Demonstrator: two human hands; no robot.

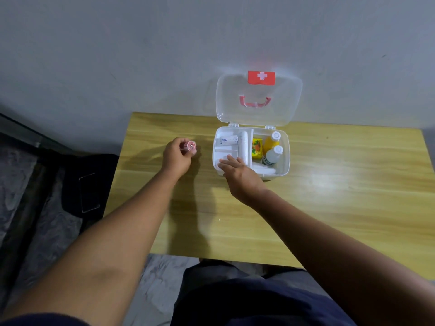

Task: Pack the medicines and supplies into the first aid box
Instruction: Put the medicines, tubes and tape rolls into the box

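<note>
A white first aid box (pixel 285 161) stands open on the wooden table, its clear lid (pixel 226 100) leaning back against the wall. Inside lie a white tube (pixel 228 140), a white roll (pixel 243 147), a yellow carton (pixel 257 148), an orange bottle (pixel 270 142) and a white bottle (pixel 273 156). My left hand (pixel 176 156) is closed around a small pink round container (pixel 190 146) to the left of the box. My right hand (pixel 237 171) reaches into the box's front-left compartment, fingers on a white round item (pixel 222 159) there; whether it grips that item is unclear.
The yellow wooden table (pixel 329 203) sits against a grey wall. A dark bag or cloth (pixel 89 182) lies on the floor beside the table's left edge. My knees in dark shorts are below the table's near edge.
</note>
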